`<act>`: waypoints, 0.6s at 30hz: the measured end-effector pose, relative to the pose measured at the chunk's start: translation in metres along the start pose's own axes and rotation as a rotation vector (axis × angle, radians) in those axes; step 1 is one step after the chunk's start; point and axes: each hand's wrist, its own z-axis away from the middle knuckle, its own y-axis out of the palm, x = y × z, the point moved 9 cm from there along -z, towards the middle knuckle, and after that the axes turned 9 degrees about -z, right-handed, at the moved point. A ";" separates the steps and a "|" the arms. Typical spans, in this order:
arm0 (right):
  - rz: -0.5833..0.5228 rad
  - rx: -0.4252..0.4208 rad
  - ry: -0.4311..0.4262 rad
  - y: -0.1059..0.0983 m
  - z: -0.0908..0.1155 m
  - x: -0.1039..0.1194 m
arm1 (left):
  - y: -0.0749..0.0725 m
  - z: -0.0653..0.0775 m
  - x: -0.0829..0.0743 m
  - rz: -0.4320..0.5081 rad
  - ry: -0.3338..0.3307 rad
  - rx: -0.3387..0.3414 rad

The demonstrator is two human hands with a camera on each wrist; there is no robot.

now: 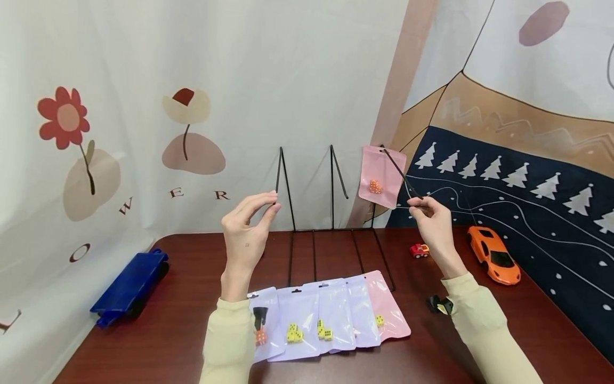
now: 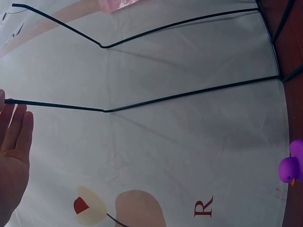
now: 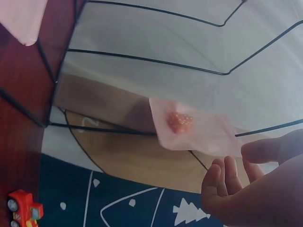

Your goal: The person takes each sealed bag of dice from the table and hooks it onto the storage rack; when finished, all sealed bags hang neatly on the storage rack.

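A black wire display rack (image 1: 332,186) stands on the table with three prongs sticking out toward me. My left hand (image 1: 247,229) pinches the tip of the left prong between thumb and fingers. At the tip of the right prong, my right hand (image 1: 434,224) does the same. From that right prong hangs a pink zip bag (image 1: 371,166) with orange dice (image 1: 376,186) inside, behind the right hand. The middle prong carries nothing. Below the hands lies an overlapping row of lilac bags (image 1: 297,304) holding small items such as yellow dice (image 1: 295,333), with a pink bag (image 1: 394,318) at its right end.
At the left lies a blue toy trailer (image 1: 129,288). To the right are a small red toy car (image 1: 419,250), an orange toy car (image 1: 494,255) and a small dark object (image 1: 438,304) near the sleeve. A purple toy duck (image 2: 290,168) sits by the table's back edge.
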 end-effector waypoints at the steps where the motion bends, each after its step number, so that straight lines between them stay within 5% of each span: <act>1: 0.009 0.005 -0.006 -0.001 0.002 0.000 | 0.000 0.000 0.001 0.000 0.001 -0.001; 10: 0.068 0.118 -0.019 0.000 0.020 0.000 | 0.003 0.009 0.025 0.021 -0.002 0.002; 18: 0.119 0.281 -0.013 0.007 0.045 0.002 | 0.002 0.010 0.028 0.010 0.006 0.008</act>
